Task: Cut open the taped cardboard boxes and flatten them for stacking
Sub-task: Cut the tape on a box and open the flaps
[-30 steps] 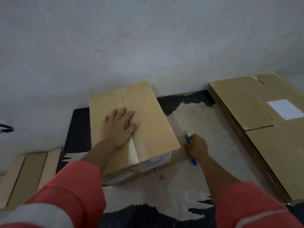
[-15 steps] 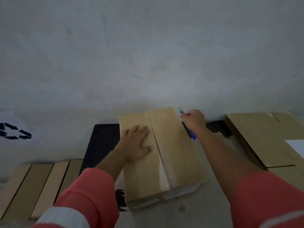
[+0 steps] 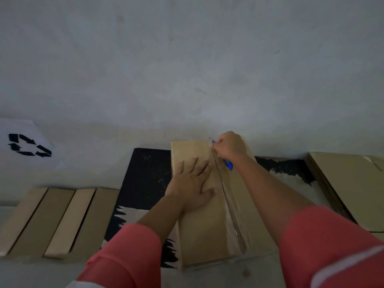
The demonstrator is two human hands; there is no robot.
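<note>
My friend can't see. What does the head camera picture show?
A person's right hand holds a blue cutter at the far end of a taped cardboard box, while the left hand presses flat on its top.

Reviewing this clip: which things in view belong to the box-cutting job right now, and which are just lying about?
In the job: taped cardboard box; tape seam along its top; blue cutter, gripped by the right hand at the seam's far end; left hand pressing flat on the box.
Lying about: flattened cardboard at right; cardboard strips at left; recycling-symbol sheet.
</note>
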